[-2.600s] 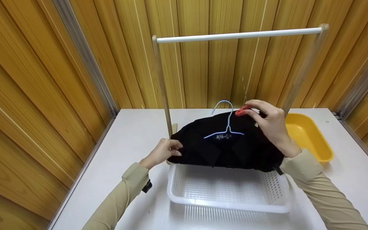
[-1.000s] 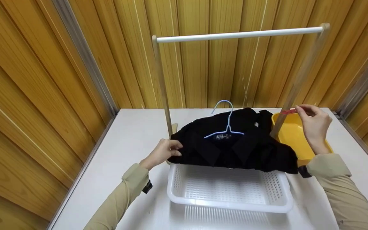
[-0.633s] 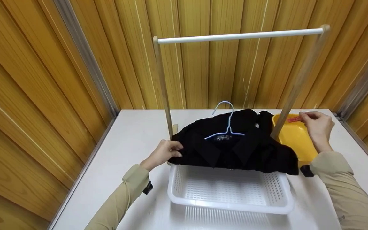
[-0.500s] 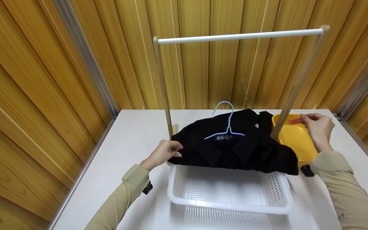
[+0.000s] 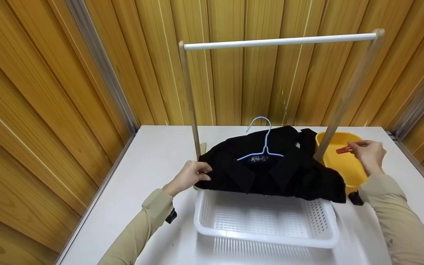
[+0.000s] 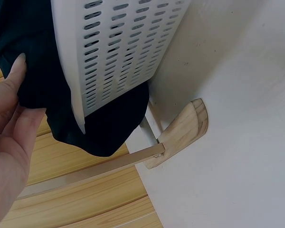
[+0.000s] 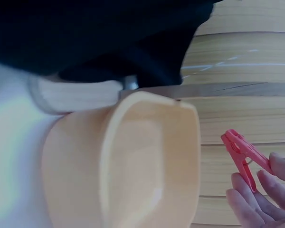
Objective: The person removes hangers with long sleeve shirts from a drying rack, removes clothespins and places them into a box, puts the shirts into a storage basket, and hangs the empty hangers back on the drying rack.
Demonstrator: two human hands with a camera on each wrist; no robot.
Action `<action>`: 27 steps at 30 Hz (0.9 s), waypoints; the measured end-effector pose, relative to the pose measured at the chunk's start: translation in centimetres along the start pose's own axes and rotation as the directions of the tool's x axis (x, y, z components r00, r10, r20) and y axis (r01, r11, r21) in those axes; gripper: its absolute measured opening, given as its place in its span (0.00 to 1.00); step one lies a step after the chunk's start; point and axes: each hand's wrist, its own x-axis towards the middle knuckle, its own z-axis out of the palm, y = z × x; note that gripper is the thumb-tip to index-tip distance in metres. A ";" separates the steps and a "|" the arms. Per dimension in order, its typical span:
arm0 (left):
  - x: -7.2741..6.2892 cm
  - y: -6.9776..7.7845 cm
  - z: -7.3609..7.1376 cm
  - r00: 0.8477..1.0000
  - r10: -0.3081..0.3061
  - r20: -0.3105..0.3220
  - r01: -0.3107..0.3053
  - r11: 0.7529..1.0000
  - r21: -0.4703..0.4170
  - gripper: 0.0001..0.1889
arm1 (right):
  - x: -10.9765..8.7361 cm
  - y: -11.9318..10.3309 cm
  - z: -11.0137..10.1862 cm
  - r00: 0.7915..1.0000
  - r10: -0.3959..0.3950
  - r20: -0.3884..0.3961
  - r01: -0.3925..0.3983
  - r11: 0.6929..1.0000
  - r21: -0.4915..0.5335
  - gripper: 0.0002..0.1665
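A black collared shirt (image 5: 263,176) lies over the back part of a white perforated basket (image 5: 265,239), and a light blue hanger (image 5: 265,141) sits in its neck with the hook pointing up. My left hand (image 5: 188,176) pinches the shirt's left edge between thumb and fingers; the left wrist view shows the dark cloth (image 6: 38,61) at those fingertips. My right hand (image 5: 371,156) holds a red clothespin (image 5: 343,149) above the yellow tub (image 5: 344,163). In the right wrist view the clothespin (image 7: 244,156) is pinched at its handle ends, beside the tub's opening.
A rack with a white crossbar (image 5: 278,41) and wooden posts (image 5: 190,103) stands behind the shirt. Its right post (image 5: 348,95) passes in front of the tub. A wooden foot (image 6: 180,135) of the rack rests on the white table (image 5: 153,154). Wood-patterned walls enclose the back and sides.
My right hand has carried the red clothespin from the shirt's right shoulder rightward, then down over the yellow tub. The shirt's right side has settled lower. My left hand has stayed at the left edge.
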 end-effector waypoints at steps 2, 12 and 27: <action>0.0 0.1 0.0 1.000 0.004 -0.001 -0.004 1.000 0.000 0.09 | 0.1 0.4 0.1 1.000 0.015 0.022 -0.014 1.000 -0.028 0.29; 0.4 0.1 0.1 1.000 -0.002 0.006 0.002 1.000 0.008 0.09 | 0.6 2.6 -0.3 0.981 0.112 0.155 -0.112 0.994 -0.011 0.30; 0.9 0.5 0.0 1.000 -0.013 0.020 0.014 1.000 -0.027 0.10 | 0.9 3.8 -1.6 0.932 0.224 0.287 -0.200 0.974 -0.110 0.21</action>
